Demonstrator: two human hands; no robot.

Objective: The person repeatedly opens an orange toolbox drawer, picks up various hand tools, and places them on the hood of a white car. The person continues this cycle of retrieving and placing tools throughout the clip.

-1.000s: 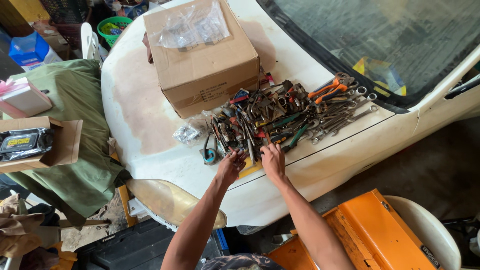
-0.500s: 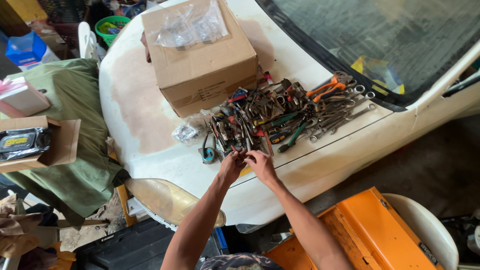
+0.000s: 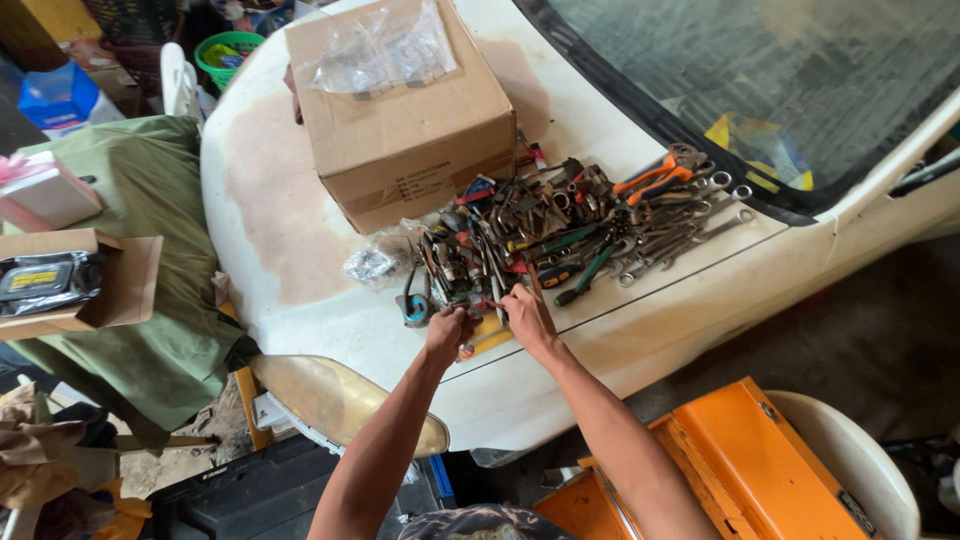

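Hands: left hand and right hand both at the near edge of the tool pile, close together but apart
Left fingers: curled shut; seems to pinch a small red-handled tool at the pile's edge; exact grip too small to confirm
Right fingers: loosely spread, tips resting on the tools at the pile's near edge; nothing clearly gripped
Pile: wrenches, pliers, screwdrivers heaped on the white car bonnet; orange-handled pliers at the far end near the windscreen; spanners fanned on the right side
Under hands: yellow flat piece lies on the bonnet just beside both hands, at the front lip
Neighbours: cardboard box stands behind the pile, touching it; clear plastic bag of small parts lies just left of the pile
Below: orange toolbox sits open on the floor under the right arm; headlight under the left arm
Left side: green cloth over a bench with an open carton
Risk: bonnet slopes toward the person; tugging one tool out of the tangle could drag others off the lip onto the floor or toolbox
Risk: loose heap with sharp tips; fingers could be nicked or snagged while rummaging
Risk: nudged bag could slide off the left curve of the bonnet
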